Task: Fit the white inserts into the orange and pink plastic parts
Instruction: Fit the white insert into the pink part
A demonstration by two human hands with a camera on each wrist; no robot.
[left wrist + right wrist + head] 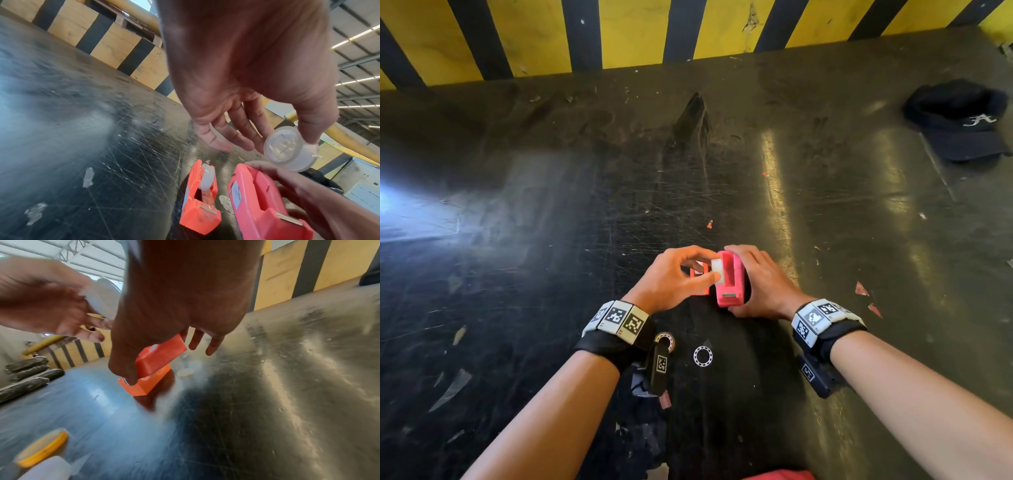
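My left hand point(707, 269) pinches a round white insert point(717, 270) between thumb and fingers, right at the open top of the pink part point(731, 282). My right hand point(744, 279) grips the pink part from its right side, thumb at the near end. In the left wrist view the insert point(287, 150) hovers just above the pink part point(265, 211). The orange part point(198, 203) lies on the table to its left with a white insert point(206, 177) seated in it. The right wrist view shows the pink part point(162, 353) tilted in front of the orange part point(144, 388).
The table point(551, 240) is dark and scratched, with tape scraps. Two bearing rings point(702, 355) point(666, 341) lie near my wrists. A black cap point(959, 120) sits at the back right. A yellow-and-black striped barrier point(619, 31) runs along the far edge.
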